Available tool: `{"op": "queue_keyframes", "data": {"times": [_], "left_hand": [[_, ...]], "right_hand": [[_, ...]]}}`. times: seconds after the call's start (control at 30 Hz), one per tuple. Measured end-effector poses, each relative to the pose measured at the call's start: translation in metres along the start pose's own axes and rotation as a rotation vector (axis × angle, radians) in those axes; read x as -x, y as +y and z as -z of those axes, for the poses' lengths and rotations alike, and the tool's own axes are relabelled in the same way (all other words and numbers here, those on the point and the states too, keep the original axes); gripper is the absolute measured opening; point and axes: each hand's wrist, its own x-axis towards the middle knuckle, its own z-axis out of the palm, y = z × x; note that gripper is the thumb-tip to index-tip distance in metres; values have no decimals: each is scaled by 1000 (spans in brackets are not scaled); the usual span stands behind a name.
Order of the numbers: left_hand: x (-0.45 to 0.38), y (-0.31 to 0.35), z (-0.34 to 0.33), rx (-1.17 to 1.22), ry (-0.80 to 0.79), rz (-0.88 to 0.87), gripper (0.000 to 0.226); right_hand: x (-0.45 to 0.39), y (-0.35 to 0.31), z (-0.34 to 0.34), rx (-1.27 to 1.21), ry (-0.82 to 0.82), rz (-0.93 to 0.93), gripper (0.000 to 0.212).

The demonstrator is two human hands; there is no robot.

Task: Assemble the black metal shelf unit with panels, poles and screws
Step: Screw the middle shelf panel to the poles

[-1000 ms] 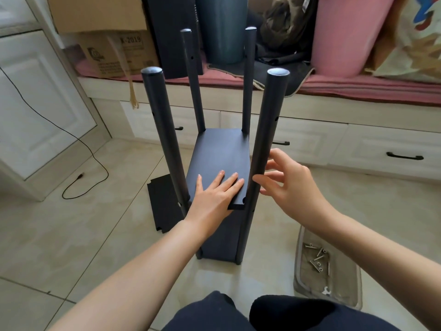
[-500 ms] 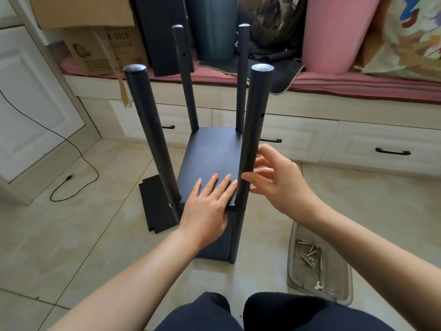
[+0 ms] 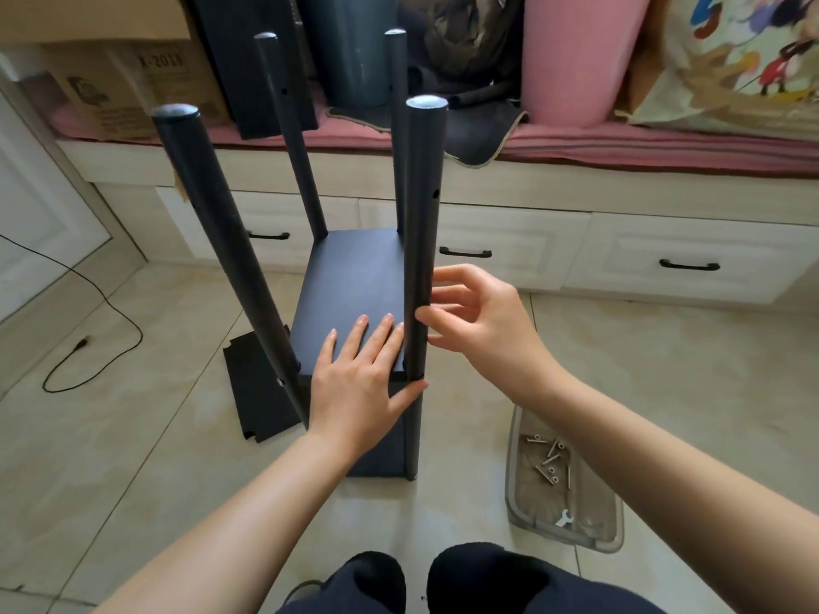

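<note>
Shelf unit (image 3: 354, 303) stands upright on the tiled floor (image 3: 133, 436) directly in front of the seated person: four black poles rise from it, and one black panel (image 3: 350, 285) sits partway up between them.

Left hand (image 3: 359, 383) lies flat on the near edge of the panel, fingers (image 3: 361, 334) straight and slightly spread, thumb reaching to the near right pole (image 3: 421, 259). Likely reason: pressing the panel down to keep it level at its height while the corner is dealt with.

Right hand (image 3: 478, 321) is just beside that pole at panel height, fingers loosely curled, tips touching or nearly touching the pole. Whether a screw is pinched there cannot be told. Judged purpose: lining up a hole in the pole with the panel corner.

A spare panel (image 3: 257, 387) lies flat on the floor left of the unit, within reach. A clear tray (image 3: 567, 538) holding screws (image 3: 549, 463) and a small wrench (image 3: 563, 519) sits on the floor at the person's right, presumably so the right hand can fetch fasteners without the left letting go.

Open holes show higher on the poles, so more panels seem to remain to be fitted.
</note>
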Motion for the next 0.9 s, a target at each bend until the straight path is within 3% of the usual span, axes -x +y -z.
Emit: {"op": "queue_keyframes", "data": {"times": [0.13,0.3,0.63,0.9], "left_hand": [[1,0,1,-11,8,4,79],[2,2,1,-29,41,8,73],[4,4,-4,-40,139,2,68],[3,1,-10,-72,192,-25,67]], "right_hand": [[16,35,26,85,54,-35,20],[49,124,73,286,93,-348,12],[92,282,108,796,-179,-857,19],[87,329,101,883,-222,-901,21]]}}
